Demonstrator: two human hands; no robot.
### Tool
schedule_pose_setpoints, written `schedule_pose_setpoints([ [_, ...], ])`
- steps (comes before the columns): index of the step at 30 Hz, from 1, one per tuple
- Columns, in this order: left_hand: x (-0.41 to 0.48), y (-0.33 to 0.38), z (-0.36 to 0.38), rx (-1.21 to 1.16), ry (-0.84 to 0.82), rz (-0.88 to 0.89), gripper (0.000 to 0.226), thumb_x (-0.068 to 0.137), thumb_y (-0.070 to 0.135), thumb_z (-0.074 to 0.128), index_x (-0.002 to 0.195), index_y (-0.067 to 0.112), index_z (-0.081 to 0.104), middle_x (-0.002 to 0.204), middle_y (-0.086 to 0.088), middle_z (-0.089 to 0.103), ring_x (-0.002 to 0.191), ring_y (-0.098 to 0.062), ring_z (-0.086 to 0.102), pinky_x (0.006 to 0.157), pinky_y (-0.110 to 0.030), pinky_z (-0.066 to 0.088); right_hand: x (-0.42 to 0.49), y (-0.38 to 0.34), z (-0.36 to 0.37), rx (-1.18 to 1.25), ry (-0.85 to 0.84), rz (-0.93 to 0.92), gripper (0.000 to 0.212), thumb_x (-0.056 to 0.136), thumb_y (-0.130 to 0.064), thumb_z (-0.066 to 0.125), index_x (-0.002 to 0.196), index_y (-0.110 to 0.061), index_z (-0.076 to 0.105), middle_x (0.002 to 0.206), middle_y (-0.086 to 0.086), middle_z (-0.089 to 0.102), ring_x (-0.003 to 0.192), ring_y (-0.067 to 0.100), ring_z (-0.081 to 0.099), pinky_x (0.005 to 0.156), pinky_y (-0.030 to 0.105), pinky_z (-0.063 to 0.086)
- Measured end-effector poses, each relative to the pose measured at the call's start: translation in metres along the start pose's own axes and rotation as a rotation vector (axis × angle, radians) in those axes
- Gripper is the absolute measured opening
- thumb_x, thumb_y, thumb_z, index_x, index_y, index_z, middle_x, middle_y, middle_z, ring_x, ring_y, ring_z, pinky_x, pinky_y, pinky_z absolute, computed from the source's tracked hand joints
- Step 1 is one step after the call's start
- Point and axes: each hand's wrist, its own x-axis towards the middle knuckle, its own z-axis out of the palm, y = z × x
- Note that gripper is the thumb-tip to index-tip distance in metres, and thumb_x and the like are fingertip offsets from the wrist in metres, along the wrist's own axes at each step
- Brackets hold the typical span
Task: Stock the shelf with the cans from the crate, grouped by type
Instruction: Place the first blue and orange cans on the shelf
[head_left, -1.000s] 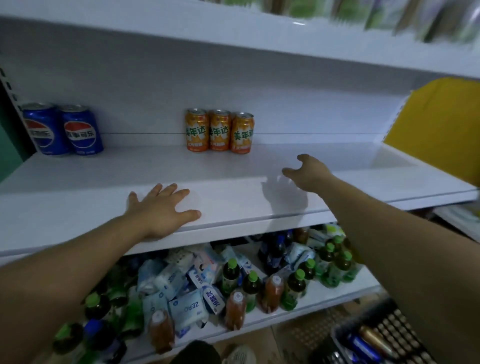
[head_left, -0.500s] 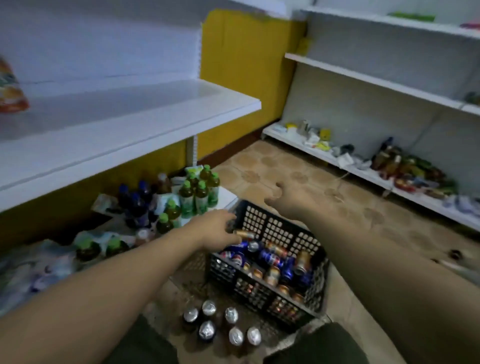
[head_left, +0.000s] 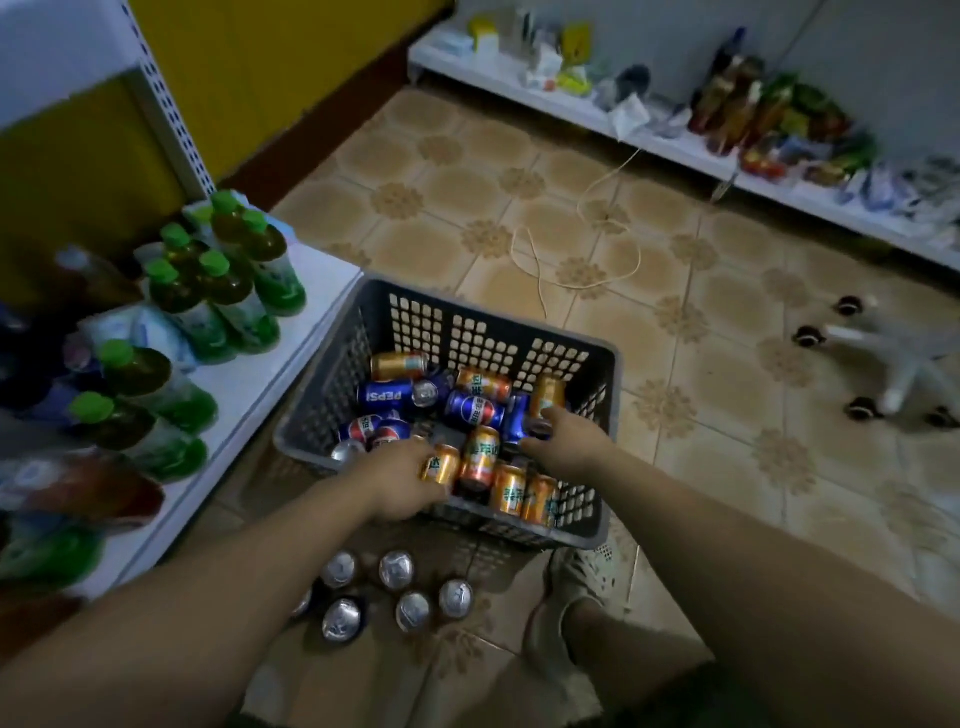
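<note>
— Grey plastic crate (head_left: 566, 364) on the tiled floor (head_left: 675, 291): where are your hands against its edges?

— Both are over the near rim. Your left hand (head_left: 397, 480) is at the near-left part, fingers curled round an orange can (head_left: 440, 464). Your right hand (head_left: 563, 441) reaches further in, toward the right wall, with its fingertips on a blue can (head_left: 519, 423); you cannot tell whether it grips it yet.

— What else lies in the crate?

— More orange cans (head_left: 511, 488) crowd the near-right corner, and blue Pepsi cans (head_left: 384, 395) lie on their sides toward the far-left. The middle shows some bare bottom.

— How much room is round it?

— Its left wall sits just beside the edge of the low white shelf (head_left: 270, 364), where green-capped bottles (head_left: 228, 280) stand. Silver-topped cans (head_left: 397, 569) stand upright on the floor just below the near rim, between your forearms, and your shoe (head_left: 576, 577) is by the near-right corner. To the far and right sides the floor lies open, save a pale cord (head_left: 602, 228) and a wheeled chair base (head_left: 883, 364). Another low shelf (head_left: 675, 145) with goods runs along the far wall.
</note>
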Motion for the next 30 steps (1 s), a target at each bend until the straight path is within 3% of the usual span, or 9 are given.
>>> schedule_pose_setpoints([
  [4, 0.071, -0.012, 0.017, -0.05, -0.076, -0.023, 0.075, 0.083, 0.051, 0.061, 0.147, 0.023, 0.032, 0.154, -0.004, 0.031, 0.135, -0.026, 0.038, 0.107, -0.039, 0.037, 0.075, 0.022, 0.041, 0.032, -0.12, 0.046, 0.073, 0.093, -0.046, 0.054, 0.152, -0.015, 0.023, 0.141, 0.014, 0.048, 0.112, 0.027, 0.057, 0.089, 0.034, 0.049],
  [10, 0.162, -0.027, 0.049, -0.106, -0.193, -0.052, 0.073, 0.086, 0.046, 0.061, 0.149, 0.025, 0.029, 0.155, -0.004, 0.029, 0.128, -0.024, 0.046, 0.097, -0.031, 0.042, 0.179, 0.044, 0.108, 0.139, -0.232, 0.129, 0.067, 0.094, -0.045, 0.056, 0.145, -0.008, 0.032, 0.127, 0.015, 0.055, 0.095, 0.027, 0.057, 0.069, 0.033, 0.046],
  [14, 0.202, -0.045, 0.071, -0.129, -0.281, -0.084, 0.074, 0.088, 0.043, 0.062, 0.149, 0.024, 0.027, 0.153, -0.004, 0.031, 0.127, -0.022, 0.047, 0.096, -0.028, 0.041, 0.233, 0.043, 0.156, 0.236, -0.185, 0.225, 0.059, 0.09, -0.048, 0.059, 0.132, -0.01, 0.044, 0.126, 0.014, 0.057, 0.109, 0.032, 0.057, 0.089, 0.04, 0.049],
  [17, 0.22, -0.057, 0.083, -0.092, -0.322, -0.118, 0.077, 0.086, 0.046, 0.061, 0.15, 0.022, 0.025, 0.155, -0.005, 0.029, 0.135, -0.025, 0.038, 0.105, -0.032, 0.037, 0.26, 0.035, 0.188, 0.322, -0.133, 0.356, 0.083, 0.078, -0.067, 0.059, 0.133, -0.008, 0.042, 0.132, 0.018, 0.054, 0.12, 0.038, 0.052, 0.101, 0.045, 0.043],
  [19, 0.227, -0.06, 0.088, -0.123, -0.339, -0.132, 0.078, 0.085, 0.047, 0.062, 0.15, 0.022, 0.025, 0.154, -0.005, 0.03, 0.135, -0.025, 0.039, 0.106, -0.033, 0.037, 0.266, 0.031, 0.2, 0.368, -0.083, 0.446, 0.089, 0.067, -0.072, 0.062, 0.129, -0.011, 0.044, 0.131, 0.016, 0.055, 0.121, 0.038, 0.051, 0.102, 0.047, 0.04],
  [21, 0.227, -0.062, 0.088, -0.188, -0.322, -0.125, 0.079, 0.084, 0.046, 0.064, 0.149, 0.022, 0.026, 0.152, -0.005, 0.034, 0.133, -0.024, 0.041, 0.105, -0.033, 0.038, 0.263, 0.03, 0.202, 0.331, -0.024, 0.487, 0.078, 0.069, -0.069, 0.065, 0.122, -0.014, 0.049, 0.126, 0.013, 0.058, 0.118, 0.037, 0.052, 0.099, 0.044, 0.041],
  [23, 0.222, -0.062, 0.085, -0.255, -0.288, -0.127, 0.079, 0.083, 0.044, 0.066, 0.149, 0.023, 0.028, 0.15, -0.004, 0.038, 0.129, -0.023, 0.045, 0.1, -0.031, 0.041, 0.25, 0.025, 0.194, 0.352, 0.028, 0.459, 0.073, 0.07, -0.066, 0.066, 0.119, -0.015, 0.05, 0.12, 0.011, 0.06, 0.112, 0.035, 0.055, 0.095, 0.043, 0.045],
  [26, 0.207, -0.059, 0.075, -0.409, -0.233, -0.126, 0.073, 0.079, 0.041, 0.071, 0.142, 0.027, 0.038, 0.137, -0.001, 0.053, 0.113, -0.019, 0.056, 0.096, -0.033, 0.047, 0.222, 0.013, 0.171, 0.603, 0.088, 0.337, 0.067, 0.073, -0.052, 0.073, 0.123, -0.013, 0.05, 0.107, 0.004, 0.061, 0.094, 0.025, 0.058, 0.079, 0.036, 0.049],
  [30, 0.154, -0.034, 0.038, -0.671, -0.08, -0.066, 0.077, 0.078, 0.033, 0.075, 0.142, 0.025, 0.033, 0.126, 0.008, 0.055, 0.109, -0.013, 0.056, 0.097, -0.034, 0.046, 0.16, -0.025, 0.115, 0.894, 0.113, 0.195, 0.076, 0.069, -0.049, 0.075, 0.128, -0.011, 0.046, 0.115, 0.007, 0.061, 0.098, 0.025, 0.062, 0.081, 0.043, 0.055],
])
